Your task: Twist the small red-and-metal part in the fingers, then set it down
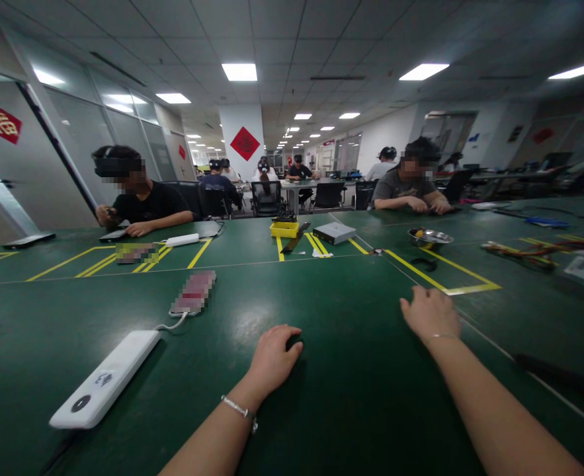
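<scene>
My left hand (pixel 276 357) rests low over the green table (pixel 351 396), its fingers loosely bent and the thumb apart from the index finger. Nothing shows between them. Farther forward and to the right, my right hand (pixel 431 316) has its thumb apart and its fingers partly hidden behind the back of the hand; I see no object in it. Just beyond it lies a black curved piece (pixel 424 264), with a shiny metal bowl (pixel 438 239) behind. Left of my left hand, a white power bank (pixel 108 380) is joined by a white cable to a phone (pixel 194 293).
Yellow tape lines (pixel 475 289) mark the table. At its far side are a yellow tray (pixel 285 229) with dark parts and a grey box (pixel 334 233). Bundled wires (pixel 520 251) lie at right. Two people (pixel 147 201) (pixel 411 182) sit across the table.
</scene>
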The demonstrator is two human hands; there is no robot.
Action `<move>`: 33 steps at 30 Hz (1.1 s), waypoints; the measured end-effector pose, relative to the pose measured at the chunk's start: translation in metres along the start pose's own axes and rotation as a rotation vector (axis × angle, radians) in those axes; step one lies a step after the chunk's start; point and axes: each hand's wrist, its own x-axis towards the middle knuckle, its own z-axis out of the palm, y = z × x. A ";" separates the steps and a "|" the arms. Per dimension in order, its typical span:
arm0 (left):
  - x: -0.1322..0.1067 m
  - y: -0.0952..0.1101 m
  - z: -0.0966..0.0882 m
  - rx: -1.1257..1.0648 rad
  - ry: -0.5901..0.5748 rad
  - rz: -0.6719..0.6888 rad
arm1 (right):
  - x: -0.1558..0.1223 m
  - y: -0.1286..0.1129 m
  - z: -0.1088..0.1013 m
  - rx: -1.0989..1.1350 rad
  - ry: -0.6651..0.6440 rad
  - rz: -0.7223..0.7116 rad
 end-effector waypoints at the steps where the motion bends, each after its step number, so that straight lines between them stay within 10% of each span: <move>1: 0.000 0.001 -0.001 -0.001 -0.004 0.000 | 0.007 0.018 0.003 -0.021 -0.056 0.120; 6: 0.000 0.002 -0.002 -0.014 -0.014 -0.011 | 0.020 0.063 0.016 -0.008 -0.302 0.366; 22: 0.001 -0.002 0.001 -0.058 0.031 0.050 | 0.019 0.060 0.016 0.062 -0.209 0.266; 28: 0.001 -0.002 0.002 -0.060 0.030 0.026 | 0.004 0.002 -0.005 0.304 -0.169 0.082; 33: -0.001 0.000 0.006 -0.180 0.036 -0.028 | -0.051 -0.084 -0.011 0.948 -0.529 -0.175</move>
